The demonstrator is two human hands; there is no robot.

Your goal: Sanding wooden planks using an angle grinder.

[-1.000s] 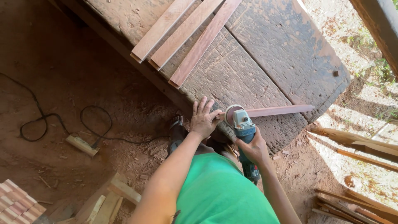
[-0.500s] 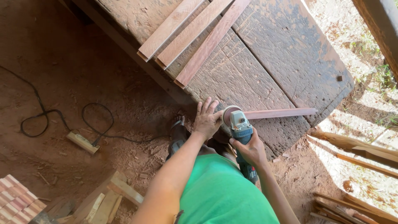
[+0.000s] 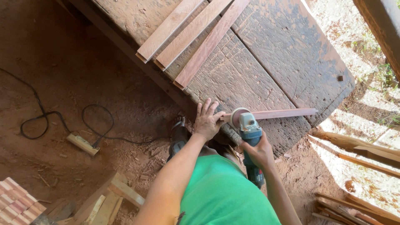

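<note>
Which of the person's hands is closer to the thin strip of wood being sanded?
Left. The left hand presses on the near end of the thin wooden strip, touching it. The right hand grips the blue grinder below the strip, off the wood.

My left hand (image 3: 207, 121) lies flat with fingers (image 3: 207, 107) spread and arm stretched forward, while my right hand (image 3: 259, 152) is curled closed in a tight grip, wrist bent.

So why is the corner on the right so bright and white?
Head view: sun hits the ground on the right, washing it out; the bench, left hand, right hand and grinder sit in even shade, sharp, with the bench edges bowed by the wide lens.
</note>
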